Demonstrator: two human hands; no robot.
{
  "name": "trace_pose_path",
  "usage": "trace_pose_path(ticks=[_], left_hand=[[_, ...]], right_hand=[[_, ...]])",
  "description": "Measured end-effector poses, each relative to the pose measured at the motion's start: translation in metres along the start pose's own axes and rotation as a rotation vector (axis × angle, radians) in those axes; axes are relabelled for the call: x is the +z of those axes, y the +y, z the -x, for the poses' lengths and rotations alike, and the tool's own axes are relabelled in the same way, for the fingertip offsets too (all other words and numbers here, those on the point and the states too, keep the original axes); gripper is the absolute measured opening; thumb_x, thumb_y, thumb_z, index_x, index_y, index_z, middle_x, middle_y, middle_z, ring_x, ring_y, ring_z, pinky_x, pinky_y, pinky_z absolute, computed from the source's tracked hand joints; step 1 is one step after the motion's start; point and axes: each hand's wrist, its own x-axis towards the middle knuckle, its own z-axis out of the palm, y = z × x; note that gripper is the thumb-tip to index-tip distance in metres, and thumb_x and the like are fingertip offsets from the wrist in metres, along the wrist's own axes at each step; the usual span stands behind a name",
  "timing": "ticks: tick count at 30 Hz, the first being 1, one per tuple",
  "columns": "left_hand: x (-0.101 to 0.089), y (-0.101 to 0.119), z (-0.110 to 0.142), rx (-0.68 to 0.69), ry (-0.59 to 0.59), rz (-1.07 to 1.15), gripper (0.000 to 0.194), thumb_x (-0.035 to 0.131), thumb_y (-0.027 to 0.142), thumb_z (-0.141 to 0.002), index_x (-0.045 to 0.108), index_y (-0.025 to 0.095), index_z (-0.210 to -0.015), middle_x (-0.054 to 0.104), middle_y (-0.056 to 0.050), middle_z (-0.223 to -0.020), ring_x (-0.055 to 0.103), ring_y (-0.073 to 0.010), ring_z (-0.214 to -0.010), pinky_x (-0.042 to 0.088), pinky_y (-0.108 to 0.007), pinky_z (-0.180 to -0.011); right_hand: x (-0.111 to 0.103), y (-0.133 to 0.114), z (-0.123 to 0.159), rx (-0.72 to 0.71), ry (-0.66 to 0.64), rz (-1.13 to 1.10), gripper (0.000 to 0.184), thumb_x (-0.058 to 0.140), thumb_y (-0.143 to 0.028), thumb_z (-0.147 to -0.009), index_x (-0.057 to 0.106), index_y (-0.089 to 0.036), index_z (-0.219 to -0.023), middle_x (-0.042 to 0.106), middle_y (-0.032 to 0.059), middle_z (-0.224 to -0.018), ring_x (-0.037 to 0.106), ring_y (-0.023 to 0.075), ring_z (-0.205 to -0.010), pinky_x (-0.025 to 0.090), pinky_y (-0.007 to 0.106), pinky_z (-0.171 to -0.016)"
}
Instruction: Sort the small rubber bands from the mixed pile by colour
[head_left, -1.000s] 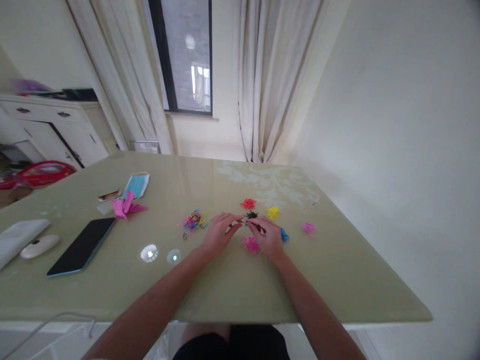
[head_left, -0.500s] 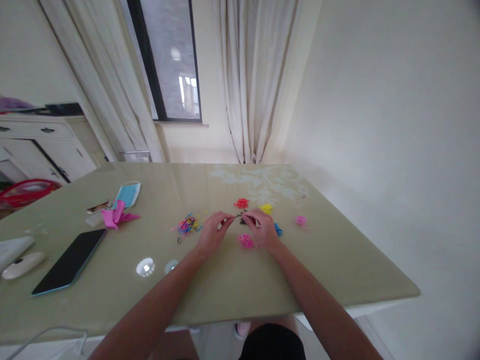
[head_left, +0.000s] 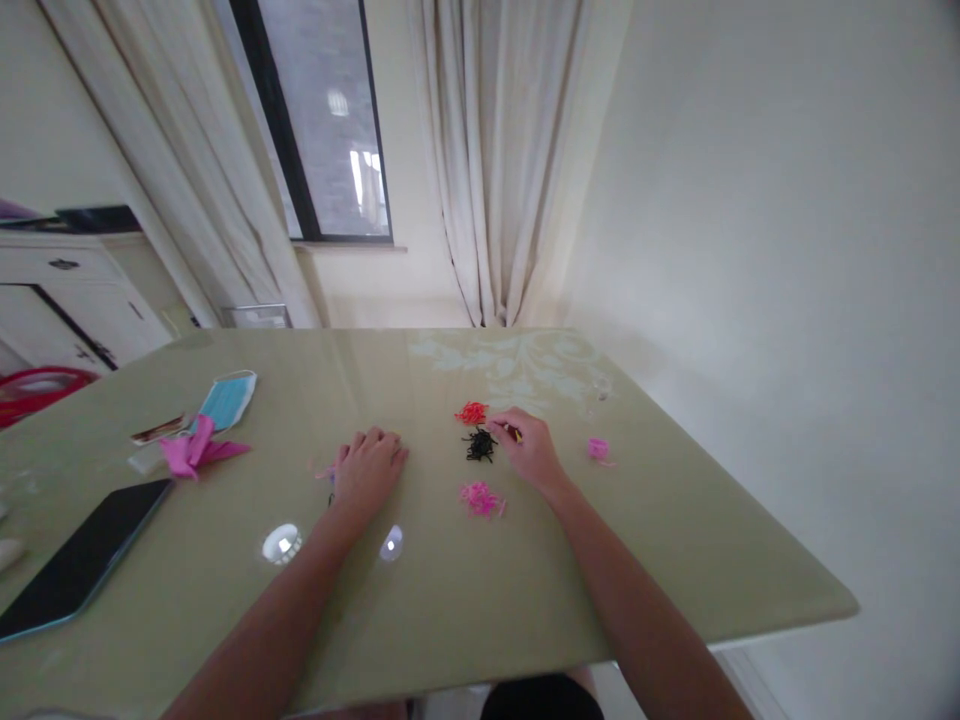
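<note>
My left hand [head_left: 370, 472] lies palm down, fingers stretched out, over the mixed pile of small coloured rubber bands [head_left: 330, 474]; only a few of these show at its left side. My right hand [head_left: 527, 447] is pinched just right of a heap of black rubber bands [head_left: 479, 445]. Whatever its fingertips hold is too small to make out. Behind the black heap sits a red heap [head_left: 472, 412], and a pink heap [head_left: 481, 499] lies in front of it. The yellow and blue heaps are mostly hidden by my right hand.
A small pink bundle [head_left: 598, 449] lies further right on the table [head_left: 675, 560]. To the left are a dark tablet [head_left: 82, 555], a folded pink paper shape [head_left: 199, 450] and a blue face mask [head_left: 227, 400]. A wall runs along the right side.
My hands have parted from over the black heap. The left moved left onto the mixed pile and opened out; the right stays near the black heap. The view has shifted slightly right.
</note>
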Motion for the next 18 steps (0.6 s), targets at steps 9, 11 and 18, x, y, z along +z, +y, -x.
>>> trace_pose_path(ticks=[9, 11, 18], left_hand=[[-0.003, -0.001, -0.005, 0.03, -0.005, 0.057, 0.029, 0.049, 0.027, -0.098, 0.077, 0.021, -0.096, 0.073, -0.014, -0.108, 0.064, -0.0343, -0.108, 0.046, -0.047, -0.092], [-0.002, -0.001, -0.006, 0.034, 0.018, 0.113, 0.03, 0.049, 0.028, -0.098, 0.078, 0.022, -0.096, 0.073, -0.014, -0.109, 0.063, -0.0346, -0.108, 0.046, -0.048, -0.093], [-0.001, 0.001, -0.013, 0.009, 0.104, 0.457, 0.025, 0.056, 0.033, -0.094, 0.077, 0.021, -0.087, 0.077, -0.012, -0.1, 0.066, -0.031, -0.102, 0.048, -0.047, -0.098]], right_hand=[[0.017, 0.008, 0.005, 0.07, -0.118, 0.311, 0.016, 0.068, -0.022, -0.096, 0.084, -0.024, -0.098, 0.075, 0.0059, -0.091, 0.067, 0.019, -0.076, 0.049, 0.03, -0.071], [0.02, 0.008, 0.008, 0.081, -0.123, 0.343, 0.017, 0.068, -0.021, -0.096, 0.085, -0.024, -0.098, 0.075, 0.0071, -0.092, 0.067, 0.0209, -0.079, 0.049, 0.03, -0.071], [0.016, 0.003, 0.006, 0.089, -0.077, 0.348, 0.021, 0.063, -0.025, -0.101, 0.084, -0.023, -0.105, 0.074, 0.008, -0.094, 0.067, 0.0204, -0.08, 0.048, 0.03, -0.073]])
